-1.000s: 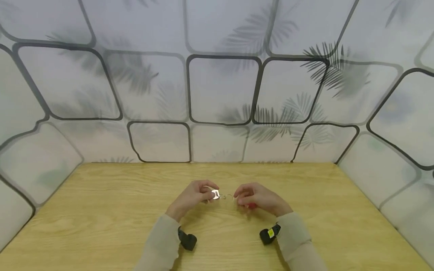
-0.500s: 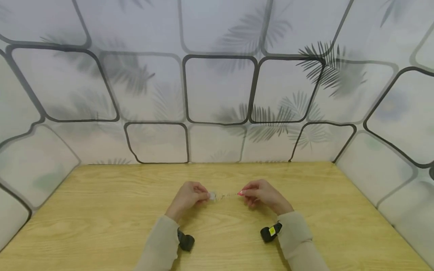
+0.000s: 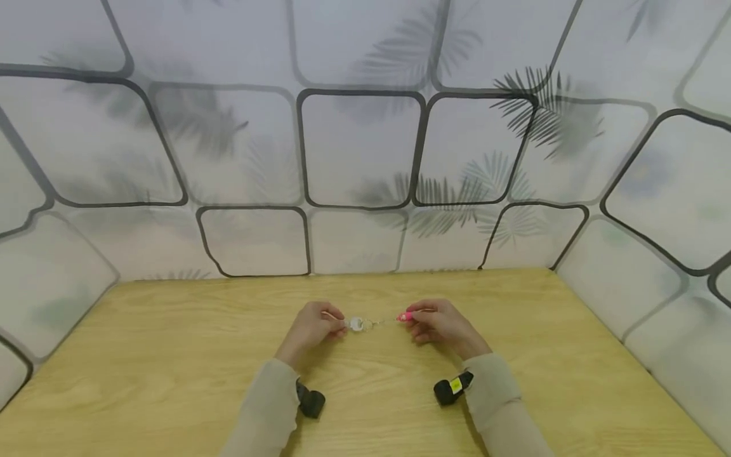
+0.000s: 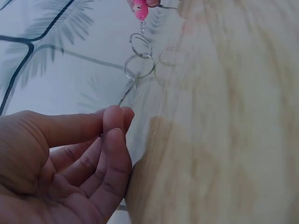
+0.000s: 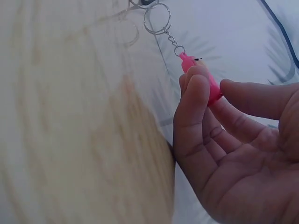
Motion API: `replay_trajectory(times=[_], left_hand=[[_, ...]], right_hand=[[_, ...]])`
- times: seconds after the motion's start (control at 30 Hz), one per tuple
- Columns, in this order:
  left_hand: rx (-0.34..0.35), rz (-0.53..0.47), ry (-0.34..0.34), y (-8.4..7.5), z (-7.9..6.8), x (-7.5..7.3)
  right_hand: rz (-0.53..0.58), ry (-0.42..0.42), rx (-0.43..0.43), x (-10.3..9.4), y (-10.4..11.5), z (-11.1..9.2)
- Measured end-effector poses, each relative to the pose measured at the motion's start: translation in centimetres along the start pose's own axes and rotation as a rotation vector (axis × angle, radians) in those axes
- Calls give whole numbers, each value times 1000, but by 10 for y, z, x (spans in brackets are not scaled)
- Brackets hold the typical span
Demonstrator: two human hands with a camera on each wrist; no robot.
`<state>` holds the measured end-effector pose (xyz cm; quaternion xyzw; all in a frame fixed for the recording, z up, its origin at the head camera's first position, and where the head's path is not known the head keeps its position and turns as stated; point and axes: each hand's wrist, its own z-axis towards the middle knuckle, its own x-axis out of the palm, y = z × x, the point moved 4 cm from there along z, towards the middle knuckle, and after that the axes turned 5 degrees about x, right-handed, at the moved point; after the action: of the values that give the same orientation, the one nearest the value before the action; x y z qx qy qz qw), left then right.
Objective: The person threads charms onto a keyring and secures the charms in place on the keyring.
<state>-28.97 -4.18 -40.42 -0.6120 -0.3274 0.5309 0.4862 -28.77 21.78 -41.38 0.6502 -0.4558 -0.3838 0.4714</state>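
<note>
Between thumb and fingers, my left hand point(image 3: 311, 330) pinches the end of a flat silver bottle opener point(image 3: 355, 324). In the left wrist view the opener appears edge-on, mostly covered by the fingertips. Two linked metal split rings point(image 4: 153, 65) run from it to a short chain point(image 5: 172, 39). That chain hangs on a small pink figurine keychain point(image 5: 212, 88), which my right hand point(image 3: 448, 327) holds between thumb and fingers. The joined pieces stretch across the gap between both hands, above the table.
A light wood-grain table point(image 3: 365, 406) lies under both hands. Patterned pale fabric walls point(image 3: 360, 152) with dark outlines and leaf prints rise at the back and sides. Black wrist cameras point(image 3: 311, 403) are strapped at both sleeves.
The pink figurine, mostly covered by the right hand a second ago, now shows at its fingertips. The left hand has shifted slightly left, and more of the opener is exposed. The view has turned slightly right.
</note>
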Motion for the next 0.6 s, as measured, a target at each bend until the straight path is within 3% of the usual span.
replay_trajectory(times=[0.4, 0.6], left_hand=[[-24, -95, 38, 3, 0, -1], [-54, -125, 38, 4, -2, -10]], right_hand=[[5, -24, 6, 1, 1, -2], [-15, -79, 39, -4, 2, -2]])
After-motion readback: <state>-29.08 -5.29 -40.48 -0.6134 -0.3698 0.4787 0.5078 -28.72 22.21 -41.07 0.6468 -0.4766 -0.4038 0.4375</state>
